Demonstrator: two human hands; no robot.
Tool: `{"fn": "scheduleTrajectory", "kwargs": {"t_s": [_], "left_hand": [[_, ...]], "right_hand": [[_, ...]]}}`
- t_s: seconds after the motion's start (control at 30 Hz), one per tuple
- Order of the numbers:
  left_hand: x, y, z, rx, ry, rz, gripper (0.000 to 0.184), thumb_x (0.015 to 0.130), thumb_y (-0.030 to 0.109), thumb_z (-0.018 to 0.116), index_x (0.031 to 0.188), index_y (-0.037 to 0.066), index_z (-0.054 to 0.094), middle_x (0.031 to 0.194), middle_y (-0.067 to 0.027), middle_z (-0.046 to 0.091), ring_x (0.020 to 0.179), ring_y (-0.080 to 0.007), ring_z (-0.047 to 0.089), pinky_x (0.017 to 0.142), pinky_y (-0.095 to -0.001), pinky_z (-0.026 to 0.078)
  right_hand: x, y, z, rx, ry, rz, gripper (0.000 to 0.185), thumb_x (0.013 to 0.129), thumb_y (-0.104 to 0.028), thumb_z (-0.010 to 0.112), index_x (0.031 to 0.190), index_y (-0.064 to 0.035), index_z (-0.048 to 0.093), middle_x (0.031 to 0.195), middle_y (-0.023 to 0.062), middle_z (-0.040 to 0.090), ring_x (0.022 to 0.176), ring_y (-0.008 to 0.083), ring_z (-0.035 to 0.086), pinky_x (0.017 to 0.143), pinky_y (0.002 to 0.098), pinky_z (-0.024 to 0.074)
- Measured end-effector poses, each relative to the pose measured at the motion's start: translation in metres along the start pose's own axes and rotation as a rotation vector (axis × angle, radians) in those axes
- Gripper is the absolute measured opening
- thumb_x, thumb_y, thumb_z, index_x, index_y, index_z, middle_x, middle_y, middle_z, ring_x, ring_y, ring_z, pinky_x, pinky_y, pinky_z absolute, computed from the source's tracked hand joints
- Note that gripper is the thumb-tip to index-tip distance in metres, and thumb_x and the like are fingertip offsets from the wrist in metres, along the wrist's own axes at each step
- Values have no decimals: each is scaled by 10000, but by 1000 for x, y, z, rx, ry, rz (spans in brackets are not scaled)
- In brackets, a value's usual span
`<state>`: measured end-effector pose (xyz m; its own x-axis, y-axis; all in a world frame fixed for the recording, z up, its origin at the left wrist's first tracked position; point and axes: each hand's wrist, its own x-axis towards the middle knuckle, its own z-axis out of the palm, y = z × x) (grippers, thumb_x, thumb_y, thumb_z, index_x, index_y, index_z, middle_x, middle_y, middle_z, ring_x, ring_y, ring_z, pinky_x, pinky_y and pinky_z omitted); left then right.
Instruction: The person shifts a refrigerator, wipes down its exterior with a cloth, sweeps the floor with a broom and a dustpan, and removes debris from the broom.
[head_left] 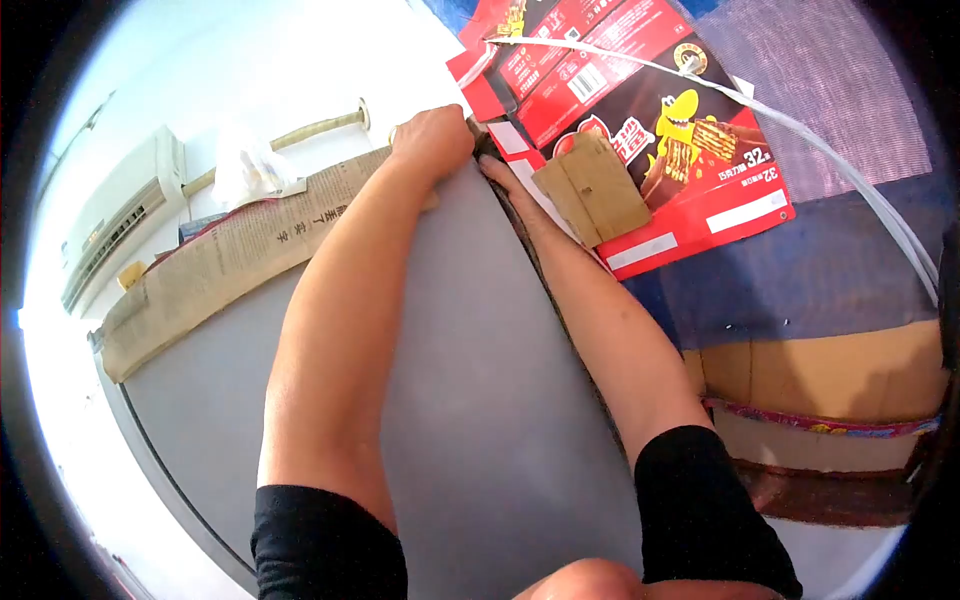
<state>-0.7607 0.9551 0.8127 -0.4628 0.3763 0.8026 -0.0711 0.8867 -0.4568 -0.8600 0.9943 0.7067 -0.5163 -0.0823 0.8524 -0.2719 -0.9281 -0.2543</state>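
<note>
A large flat grey panel (480, 350) fills the middle of the view, between my two forearms. Along its far edge lies a long piece of printed cardboard (220, 265). My left hand (435, 143) is closed in a fist at the panel's far right corner, by the end of this cardboard. What its fingers hold is hidden. Just right of it, my right hand (497, 172) reaches along the panel's right side to the same corner. Its thumb shows, while the other fingers are out of sight behind the edge.
To the right lies a flattened red snack box (700, 150), with a small brown cardboard piece (593, 190) on it. A white strap (800, 130) crosses the box. Blue cloth (790, 280) and a brown carton (830, 370) lie beyond. An air conditioner (125, 220) hangs at the left.
</note>
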Motion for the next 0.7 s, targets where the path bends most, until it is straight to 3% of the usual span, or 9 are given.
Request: {"fn": "scheduleTrajectory", "kwargs": {"t_s": [0.1,0.23,0.3,0.37,0.5,0.57,0.63,0.7], "left_hand": [[12,-3,0,48,-41,-16,318,762,210,533,1025,53,620,1031,-160,615,953,-310,587,822,-408,460],[26,-15,-11,79,-148,130,286,725,232,582,920,44,671,896,-146,655,827,-294,619,763,-369,483],[25,-13,-16,-110,-190,-1,258,716,216,561,862,31,665,921,-158,641,853,-276,620,749,-356,482],[20,-11,-13,-122,-81,74,314,701,283,579,903,56,658,953,-128,642,895,-264,613,774,-354,476],[26,2,-7,-10,-23,-28,364,707,326,581,1008,131,643,1068,-81,619,1011,-242,577,855,-357,447],[32,2,-7,-33,-48,-110,523,677,406,632,1147,181,584,1118,-100,599,1052,-271,553,905,-367,423],[33,1,-6,-37,-51,-96,497,691,412,624,1127,176,596,1121,-95,598,1053,-270,554,904,-368,425],[32,0,-3,-49,-60,-88,473,706,419,616,1108,170,608,1123,-91,596,1053,-270,554,903,-370,426]], "right_hand": [[9,-1,1,19,-15,1,369,821,-380,508,1048,-101,588,930,90,617,802,213,570,726,321,452],[16,0,5,42,-25,-3,376,816,-387,510,1046,-99,588,926,92,617,799,215,569,724,322,451],[19,-1,6,41,-27,-10,380,814,-390,511,1044,-98,587,925,93,617,798,216,568,723,322,451],[21,-2,8,40,-27,-18,383,812,-394,512,1043,-98,587,923,94,616,797,217,567,722,322,450],[42,2,0,68,-76,3,343,785,-350,542,1011,-97,591,898,81,613,773,190,564,696,303,451],[51,6,-7,-189,-9,-178,321,764,-300,574,1008,-92,594,882,73,609,767,186,563,691,304,451],[18,-11,6,-360,-19,-246,351,773,-287,590,1054,-77,583,932,86,604,818,199,564,740,328,449],[11,-9,5,-494,101,-339,322,826,-288,556,1048,-56,579,966,88,609,842,149,577,714,277,463]]}}
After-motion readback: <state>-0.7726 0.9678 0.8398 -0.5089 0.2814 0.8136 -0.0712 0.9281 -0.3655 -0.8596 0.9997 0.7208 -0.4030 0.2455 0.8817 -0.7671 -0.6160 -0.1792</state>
